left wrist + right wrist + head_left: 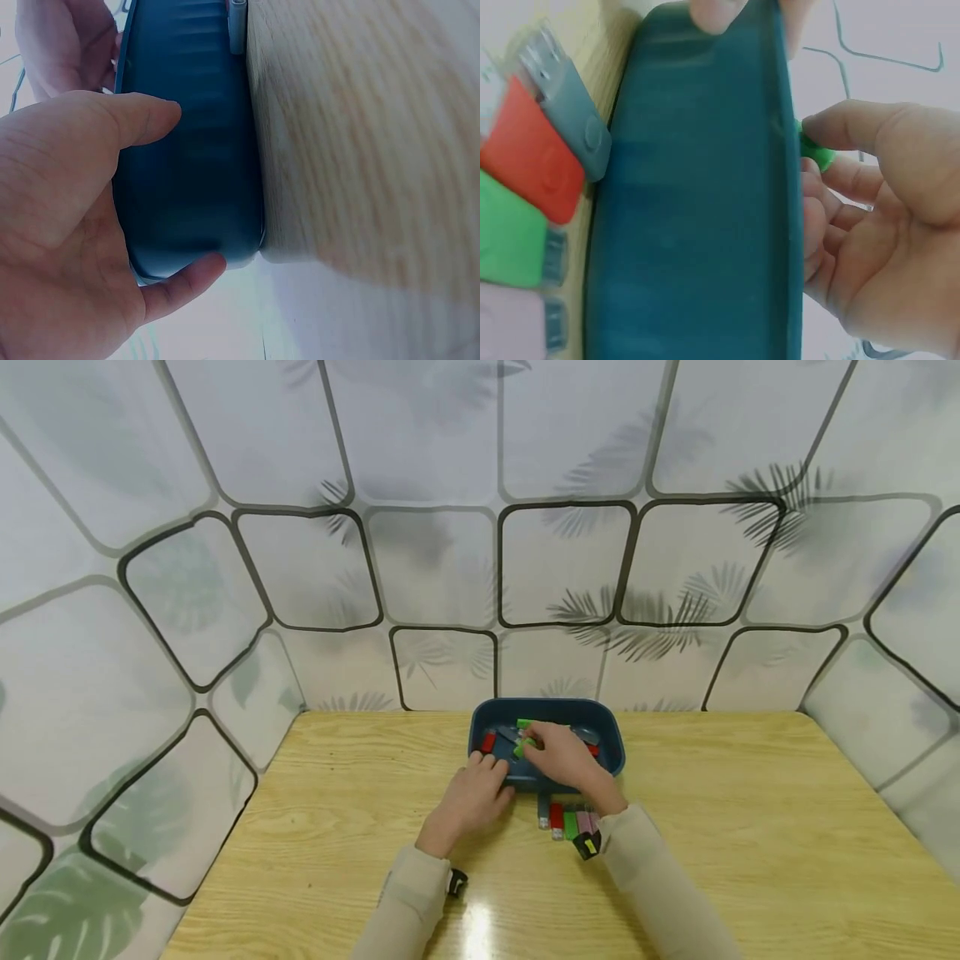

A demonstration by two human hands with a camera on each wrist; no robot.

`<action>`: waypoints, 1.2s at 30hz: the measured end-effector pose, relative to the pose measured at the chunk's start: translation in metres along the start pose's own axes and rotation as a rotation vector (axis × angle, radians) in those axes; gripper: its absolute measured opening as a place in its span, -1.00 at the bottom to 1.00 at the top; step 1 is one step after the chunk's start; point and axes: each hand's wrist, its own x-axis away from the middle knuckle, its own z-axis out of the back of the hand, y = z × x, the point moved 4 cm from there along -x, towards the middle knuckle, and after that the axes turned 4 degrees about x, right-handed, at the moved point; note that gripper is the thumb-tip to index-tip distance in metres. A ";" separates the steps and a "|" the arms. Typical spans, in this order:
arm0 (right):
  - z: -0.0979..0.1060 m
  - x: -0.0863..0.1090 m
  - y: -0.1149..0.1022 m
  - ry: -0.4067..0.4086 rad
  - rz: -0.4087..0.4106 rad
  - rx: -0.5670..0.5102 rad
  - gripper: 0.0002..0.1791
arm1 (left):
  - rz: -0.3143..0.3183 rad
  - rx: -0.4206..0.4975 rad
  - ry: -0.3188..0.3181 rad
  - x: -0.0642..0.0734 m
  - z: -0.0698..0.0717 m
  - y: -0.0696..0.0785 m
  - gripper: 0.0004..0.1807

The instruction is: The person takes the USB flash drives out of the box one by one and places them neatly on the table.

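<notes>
A dark blue tray (527, 783) stands at the back of the table with several USB flash drives inside. My left hand (467, 795) grips its near left corner, the thumb (154, 120) against the outer front wall and the fingers over the rim. Over the tray, my right hand (564, 755) pinches a green flash drive (819, 153) between thumb and forefinger. Another green drive (525, 723) and a red drive (488, 742) lie in the tray, and a second red one (593, 750) shows beyond the right hand.
Before the tray's front wall, flash drives lie side by side on the wooden table (360, 827): a grey one (577, 112), a red one (538, 154), a green one (508, 234) and pink ones (584, 822). A patterned wall covering (442, 568) rises right behind the tray.
</notes>
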 end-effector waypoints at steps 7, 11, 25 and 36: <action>0.011 0.033 0.000 0.143 0.038 -0.122 -0.90 | -0.008 0.016 -0.001 -0.001 -0.001 0.000 -0.77; 0.016 0.045 0.002 0.180 0.078 -0.180 -0.93 | 0.002 0.024 0.003 -0.001 0.000 -0.001 -0.78; 0.016 0.063 0.018 0.102 0.149 -0.153 -0.81 | 0.006 0.021 0.010 0.002 -0.001 0.001 -0.78; 0.021 0.079 0.031 -0.025 0.123 -0.133 -0.83 | -0.004 0.037 0.022 0.001 0.002 0.002 -0.80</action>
